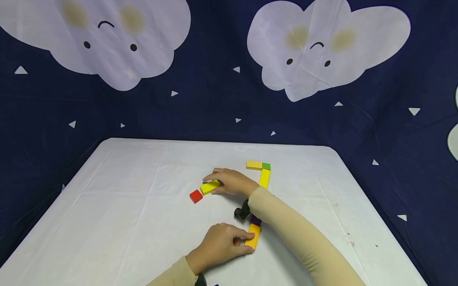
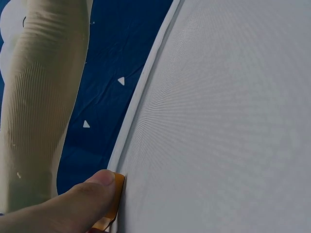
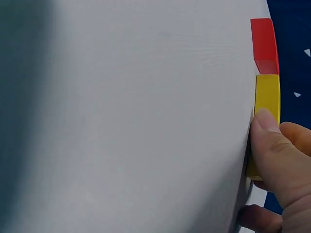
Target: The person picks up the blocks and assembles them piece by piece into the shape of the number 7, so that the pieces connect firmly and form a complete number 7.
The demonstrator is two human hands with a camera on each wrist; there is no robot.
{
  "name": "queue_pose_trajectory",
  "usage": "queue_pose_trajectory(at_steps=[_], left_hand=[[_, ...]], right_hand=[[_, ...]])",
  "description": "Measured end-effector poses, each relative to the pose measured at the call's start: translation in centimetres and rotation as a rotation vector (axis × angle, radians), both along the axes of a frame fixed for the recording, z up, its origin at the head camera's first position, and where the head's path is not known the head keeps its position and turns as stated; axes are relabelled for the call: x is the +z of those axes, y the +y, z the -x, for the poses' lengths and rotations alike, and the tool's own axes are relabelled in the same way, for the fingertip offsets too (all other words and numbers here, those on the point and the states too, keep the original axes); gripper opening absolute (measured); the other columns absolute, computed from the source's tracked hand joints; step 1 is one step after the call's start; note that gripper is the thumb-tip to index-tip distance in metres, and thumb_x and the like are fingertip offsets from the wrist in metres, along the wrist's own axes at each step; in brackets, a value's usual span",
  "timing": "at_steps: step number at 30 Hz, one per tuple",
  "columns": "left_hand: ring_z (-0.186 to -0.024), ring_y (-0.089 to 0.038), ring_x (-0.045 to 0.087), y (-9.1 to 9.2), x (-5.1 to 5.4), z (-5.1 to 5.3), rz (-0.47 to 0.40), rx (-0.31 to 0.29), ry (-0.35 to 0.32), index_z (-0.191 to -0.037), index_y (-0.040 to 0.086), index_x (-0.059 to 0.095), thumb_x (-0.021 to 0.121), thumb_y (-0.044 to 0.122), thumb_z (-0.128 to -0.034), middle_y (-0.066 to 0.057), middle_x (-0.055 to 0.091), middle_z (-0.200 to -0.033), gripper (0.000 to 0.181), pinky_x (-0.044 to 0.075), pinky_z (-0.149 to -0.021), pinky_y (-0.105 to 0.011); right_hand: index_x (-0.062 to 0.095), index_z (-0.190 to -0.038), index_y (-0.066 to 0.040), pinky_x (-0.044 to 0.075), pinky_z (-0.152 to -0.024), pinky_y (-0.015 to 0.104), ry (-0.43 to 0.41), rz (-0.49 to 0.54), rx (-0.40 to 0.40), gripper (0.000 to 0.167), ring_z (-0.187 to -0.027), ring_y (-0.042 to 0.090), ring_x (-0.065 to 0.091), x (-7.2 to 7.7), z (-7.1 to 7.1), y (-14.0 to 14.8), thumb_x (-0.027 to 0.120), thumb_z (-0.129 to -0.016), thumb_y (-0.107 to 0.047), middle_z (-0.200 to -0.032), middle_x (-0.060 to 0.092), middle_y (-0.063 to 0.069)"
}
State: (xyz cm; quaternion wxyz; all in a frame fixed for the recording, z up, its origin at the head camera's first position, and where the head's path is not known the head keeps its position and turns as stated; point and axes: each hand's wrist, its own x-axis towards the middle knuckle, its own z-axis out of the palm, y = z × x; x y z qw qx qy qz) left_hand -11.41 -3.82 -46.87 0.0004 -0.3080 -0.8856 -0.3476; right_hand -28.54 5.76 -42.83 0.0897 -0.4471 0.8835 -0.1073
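Note:
A yellow block (image 1: 209, 187) lies near the middle of the white table, and my right hand (image 1: 233, 182) pinches its right part between thumb and fingers. Just beyond its left end sits a red block (image 1: 195, 196), also seen in the right wrist view. Lower down, my left hand (image 1: 222, 243) pinches an orange block (image 1: 255, 234) at the near end of a line of blocks. A dark purple block (image 1: 255, 221) adjoins the orange one. Farther up the line are a yellow block (image 1: 264, 178), a green block (image 1: 266, 166) and another yellow block (image 1: 254, 165) turned left. My right forearm hides the line's middle.
The white table (image 1: 118, 206) has rounded far corners. Behind it hangs a dark blue cloth (image 1: 207, 111) printed with clouds and triangles. A black wrist camera (image 1: 242, 211) sits under my right wrist, close to the line of blocks.

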Motion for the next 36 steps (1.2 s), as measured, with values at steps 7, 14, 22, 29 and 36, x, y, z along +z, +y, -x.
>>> queue_pose_trajectory(at_steps=[7, 14, 22, 29, 36], left_hand=[[-0.052, 0.01, 0.038, -0.1, 0.0, 0.0, 0.005, 0.002, 0.003, -0.108, 0.033, 0.078, 0.077, 0.048, -0.0827, 0.021, 0.044, -0.054, 0.03, 0.032, -0.055, -0.014], [-0.052, 0.01, 0.038, -0.1, 0.0, -0.1, 0.004, 0.005, 0.014, -0.108, 0.033, 0.078, 0.077, 0.048, -0.0824, 0.022, 0.043, -0.054, 0.029, 0.032, -0.054, -0.013], [-0.052, 0.01, 0.037, -0.1, 0.1, -0.1, 0.012, 0.007, 0.006, -0.108, 0.033, 0.078, 0.076, 0.049, -0.0828, 0.021, 0.043, -0.054, 0.03, 0.032, -0.054, -0.014], [-0.051, 0.009, 0.037, -0.1, 0.1, -0.1, 0.011, 0.007, -0.004, -0.108, 0.034, 0.078, 0.076, 0.049, -0.0829, 0.021, 0.044, -0.054, 0.029, 0.031, -0.053, -0.014], [-0.052, 0.011, 0.036, -0.1, 0.1, -0.1, 0.004, 0.013, 0.024, -0.107, 0.033, 0.078, 0.078, 0.048, -0.0815, 0.022, 0.043, -0.055, 0.029, 0.031, -0.053, -0.013]], right_hand=[[0.054, -0.142, -0.033, 0.045, -0.083, 0.023, -0.004, -0.028, -0.023, 0.053, -0.086, 0.01, 0.05, 0.3, 0.0, 0.6, 0.069, -0.092, -0.039, -0.11, 0.057, -0.008], [0.055, -0.141, -0.032, 0.045, -0.081, 0.023, -0.027, -0.049, -0.013, 0.048, -0.085, 0.01, 0.049, 0.3, 0.2, 1.5, 0.067, -0.095, -0.033, -0.108, 0.055, -0.006], [0.055, -0.14, -0.031, 0.046, -0.089, 0.025, -0.043, -0.028, -0.043, 0.046, -0.092, 0.011, 0.05, 0.4, 0.7, 2.4, 0.066, -0.096, -0.03, -0.112, 0.054, -0.003], [0.055, -0.14, -0.033, 0.04, -0.088, 0.029, 0.079, 0.003, -0.129, 0.046, -0.098, 0.015, 0.044, 0.5, 1.7, 2.9, 0.066, -0.095, -0.031, -0.107, 0.054, -0.004], [0.055, -0.14, -0.032, 0.037, -0.087, 0.032, 0.123, -0.002, -0.209, 0.046, -0.099, 0.018, 0.042, 0.6, 3.0, 3.3, 0.066, -0.095, -0.03, -0.107, 0.054, -0.002]])
